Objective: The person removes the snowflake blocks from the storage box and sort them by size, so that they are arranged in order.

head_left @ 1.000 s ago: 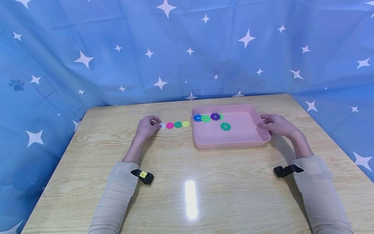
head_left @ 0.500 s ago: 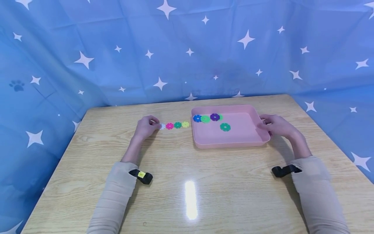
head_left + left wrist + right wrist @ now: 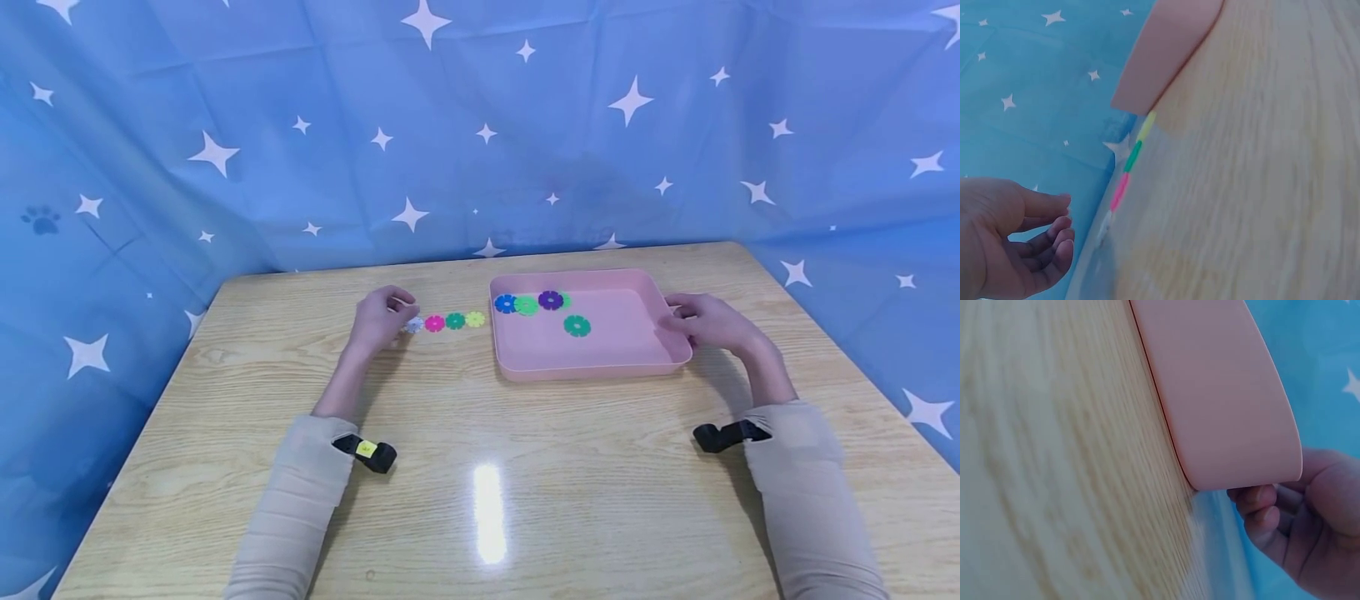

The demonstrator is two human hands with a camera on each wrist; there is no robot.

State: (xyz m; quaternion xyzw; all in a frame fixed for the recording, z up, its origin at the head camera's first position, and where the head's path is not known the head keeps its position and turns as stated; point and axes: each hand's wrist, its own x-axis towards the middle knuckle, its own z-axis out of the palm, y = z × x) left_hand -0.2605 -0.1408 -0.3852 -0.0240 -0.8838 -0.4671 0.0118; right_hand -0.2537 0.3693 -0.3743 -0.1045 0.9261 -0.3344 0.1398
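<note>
My left hand (image 3: 381,319) hovers just over the left end of a row of small notched plastic snowflake discs, its fingers loosely bent and holding nothing. That row lies flat on the table: a whitish disc (image 3: 415,326), partly behind my fingertips, then a pink disc (image 3: 435,323), a green disc (image 3: 455,321) and a yellow disc (image 3: 475,319). Right of them stands a shallow pink tray (image 3: 622,337). At its right wall my right hand (image 3: 708,321) grips the rim, thumb over the inside and fingers curled against the outside (image 3: 1260,506).
Inside the tray lie a blue disc (image 3: 506,303), a light green disc (image 3: 527,306), a purple disc (image 3: 551,300) overlapping another light green one, and a green disc (image 3: 577,326). A blue star-patterned curtain (image 3: 480,133) hangs behind the wooden table (image 3: 585,467).
My left hand has let go of the whitish disc and risen slightly, showing more of it at the row's left end. The right hand keeps its grip on the tray.
</note>
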